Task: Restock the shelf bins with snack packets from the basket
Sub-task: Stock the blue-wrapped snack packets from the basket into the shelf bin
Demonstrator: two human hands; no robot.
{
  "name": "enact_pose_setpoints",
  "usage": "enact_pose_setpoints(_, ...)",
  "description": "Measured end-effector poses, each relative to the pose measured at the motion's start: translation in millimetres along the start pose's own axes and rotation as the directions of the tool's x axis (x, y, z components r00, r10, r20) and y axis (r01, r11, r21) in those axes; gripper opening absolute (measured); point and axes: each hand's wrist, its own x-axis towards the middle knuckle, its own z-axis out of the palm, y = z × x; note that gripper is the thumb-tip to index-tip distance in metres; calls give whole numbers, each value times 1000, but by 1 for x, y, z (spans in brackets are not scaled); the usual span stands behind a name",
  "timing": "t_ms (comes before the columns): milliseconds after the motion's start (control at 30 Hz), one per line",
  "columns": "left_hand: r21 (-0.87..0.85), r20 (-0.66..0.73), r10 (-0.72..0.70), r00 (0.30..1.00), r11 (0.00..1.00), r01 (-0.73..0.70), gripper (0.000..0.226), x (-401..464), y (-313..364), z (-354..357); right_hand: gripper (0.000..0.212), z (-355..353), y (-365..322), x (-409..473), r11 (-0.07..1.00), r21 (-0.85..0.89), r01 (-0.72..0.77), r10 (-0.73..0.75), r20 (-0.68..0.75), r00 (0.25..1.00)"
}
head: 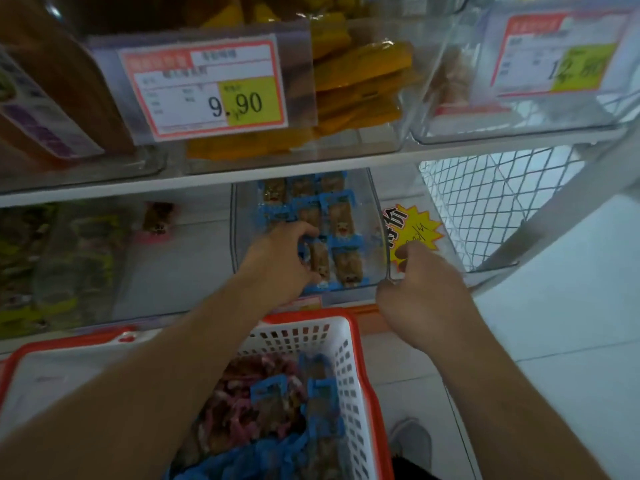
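A clear shelf bin [375,216] on the lower shelf holds several blue-edged snack packets [341,223] laid in rows. My left hand [277,261] reaches into this bin, its fingers curled round a blue packet at the bin's left side. My right hand [420,292] grips the bin's front right corner, thumb on the rim. Below my arms sits a white basket with an orange rim [349,358], filled with several pink and blue snack packets [270,410].
A neighbouring clear bin [104,265] to the left holds green packets and one pink packet [157,218]. The upper shelf carries bins of orange snacks [360,81] with price tags [207,86]. A white mesh shelf end [485,202] and floor lie right. A yellow starburst sign [412,230] sits beside the bin.
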Motion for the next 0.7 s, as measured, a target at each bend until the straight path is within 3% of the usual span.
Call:
enact_pose_setpoints(133, 210, -19, 0, 1000, 978, 4, 71, 4, -5, 8, 45, -3, -5, -2, 1000, -25, -10, 10, 21, 1000)
enact_pose_setpoints(267, 325, -58, -48, 997, 944, 65, 51, 3, -1, 11, 44, -5, -5, -4, 1000, -24, -9, 10, 28, 1000)
enact_pose_setpoints(400, 308, -51, -40, 998, 950, 54, 34, -1, 3, 11, 43, -3, -2, -3, 1000, -24, 6, -6, 6, 1000)
enact_pose_setpoints(500, 187, -78, 67, 995, 981, -52, 27, -29, 5, -2, 44, -1, -5, -5, 999, 19, 29, -27, -85, 996)
enact_pose_setpoints(633, 54, -89, 146, 985, 989, -141, 24, -102, -15, -42, 19, -2, -30, -30, 963, 63, 263, -234, -290, 928)
enact_pose_setpoints(700, 38, -152, 104, 983, 994, -99, 26, -139, -42, -61, 22, 7, -45, -47, 933, 81, 350, -334, -169, 927)
